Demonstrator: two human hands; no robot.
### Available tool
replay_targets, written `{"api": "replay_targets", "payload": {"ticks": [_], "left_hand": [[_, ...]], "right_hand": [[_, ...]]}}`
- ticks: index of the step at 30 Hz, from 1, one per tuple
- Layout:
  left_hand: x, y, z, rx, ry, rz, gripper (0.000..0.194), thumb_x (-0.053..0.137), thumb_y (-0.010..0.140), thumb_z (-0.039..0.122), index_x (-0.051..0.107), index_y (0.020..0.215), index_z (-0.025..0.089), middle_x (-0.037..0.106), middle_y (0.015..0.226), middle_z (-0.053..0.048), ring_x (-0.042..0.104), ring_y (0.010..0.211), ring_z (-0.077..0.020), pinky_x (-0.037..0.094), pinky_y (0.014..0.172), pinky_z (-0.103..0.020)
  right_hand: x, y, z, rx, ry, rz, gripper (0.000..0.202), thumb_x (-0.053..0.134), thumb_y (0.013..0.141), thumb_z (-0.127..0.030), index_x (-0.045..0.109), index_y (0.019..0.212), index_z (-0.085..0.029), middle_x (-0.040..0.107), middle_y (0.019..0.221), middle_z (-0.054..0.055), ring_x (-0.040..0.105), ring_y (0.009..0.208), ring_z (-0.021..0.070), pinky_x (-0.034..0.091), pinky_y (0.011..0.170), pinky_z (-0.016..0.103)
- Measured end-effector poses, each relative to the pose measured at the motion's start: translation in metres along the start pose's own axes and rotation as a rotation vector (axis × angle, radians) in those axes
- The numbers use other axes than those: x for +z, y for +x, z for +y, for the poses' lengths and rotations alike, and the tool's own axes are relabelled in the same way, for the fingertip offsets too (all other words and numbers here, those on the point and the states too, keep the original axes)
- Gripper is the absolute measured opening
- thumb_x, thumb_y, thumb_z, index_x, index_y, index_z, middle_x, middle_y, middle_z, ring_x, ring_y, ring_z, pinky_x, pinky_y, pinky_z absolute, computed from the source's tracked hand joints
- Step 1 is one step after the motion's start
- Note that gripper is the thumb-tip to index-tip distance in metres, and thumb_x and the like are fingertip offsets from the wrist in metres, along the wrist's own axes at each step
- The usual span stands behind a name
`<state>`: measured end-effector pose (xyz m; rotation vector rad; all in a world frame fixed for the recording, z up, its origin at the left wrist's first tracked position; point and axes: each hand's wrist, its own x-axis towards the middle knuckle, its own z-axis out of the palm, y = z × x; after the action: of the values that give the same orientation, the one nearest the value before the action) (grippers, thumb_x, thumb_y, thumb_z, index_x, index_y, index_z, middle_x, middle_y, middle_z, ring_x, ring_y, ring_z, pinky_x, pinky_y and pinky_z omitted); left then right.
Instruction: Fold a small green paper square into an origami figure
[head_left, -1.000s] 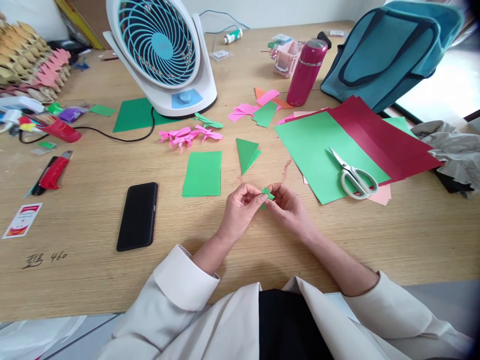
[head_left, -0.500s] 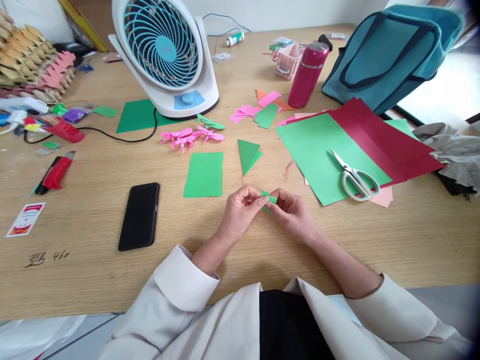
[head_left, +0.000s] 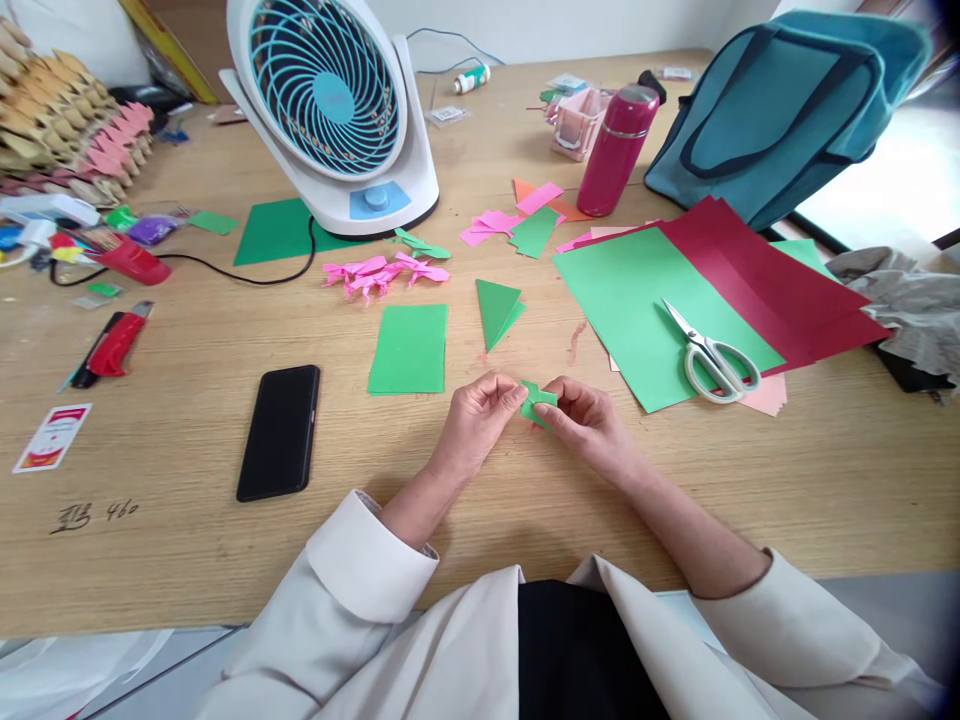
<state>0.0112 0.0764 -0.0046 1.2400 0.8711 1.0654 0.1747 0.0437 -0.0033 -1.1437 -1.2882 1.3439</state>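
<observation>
A small folded piece of green paper [head_left: 538, 402] is pinched between both hands, just above the table. My left hand [head_left: 484, 412] grips its left edge between thumb and fingers. On its right side, my right hand [head_left: 586, 418] holds it with the thumb in front. Beyond the hands lie folded green triangles [head_left: 496, 310], and to their left a stack of green rectangles [head_left: 409, 350]. Pink folded paper figures [head_left: 379, 275] and a green one [head_left: 421, 244] sit farther back.
White-handled scissors [head_left: 712, 365] rest on green sheets [head_left: 630, 310] at the right, beside dark red sheets [head_left: 757, 270]. A black phone [head_left: 278, 433] lies left. Behind stand a fan [head_left: 334, 100], a magenta bottle [head_left: 616, 150] and a teal bag [head_left: 780, 110].
The green piece shows more of its surface between the hands, and its folds look different. My left thumb has drawn back slightly to the left.
</observation>
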Motion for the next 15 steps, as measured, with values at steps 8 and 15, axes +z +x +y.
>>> {"api": "replay_targets", "payload": {"ticks": [8, 15], "left_hand": [[-0.003, 0.001, 0.002, -0.032, 0.136, -0.093, 0.019, 0.075, 0.078, 0.033, 0.067, 0.085, 0.017, 0.063, 0.074, 0.001, 0.058, 0.068, -0.0116, 0.045, 0.064, -0.023], [-0.007, 0.002, 0.002, -0.044, 0.196, -0.162, 0.021, 0.071, 0.079, 0.032, 0.061, 0.070, 0.017, 0.061, 0.068, 0.001, 0.054, 0.064, -0.0109, 0.042, 0.061, -0.023]], "right_hand": [[-0.006, -0.004, -0.004, -0.015, -0.329, -0.010, 0.033, 0.063, 0.090, -0.047, 0.054, 0.074, -0.020, 0.045, 0.062, -0.004, 0.035, 0.055, 0.0105, 0.026, 0.051, 0.027], [-0.006, -0.006, -0.012, -0.021, -0.402, -0.069, 0.031, 0.061, 0.091, -0.044, 0.055, 0.072, -0.019, 0.044, 0.062, -0.004, 0.036, 0.056, 0.0102, 0.027, 0.051, 0.026]]}}
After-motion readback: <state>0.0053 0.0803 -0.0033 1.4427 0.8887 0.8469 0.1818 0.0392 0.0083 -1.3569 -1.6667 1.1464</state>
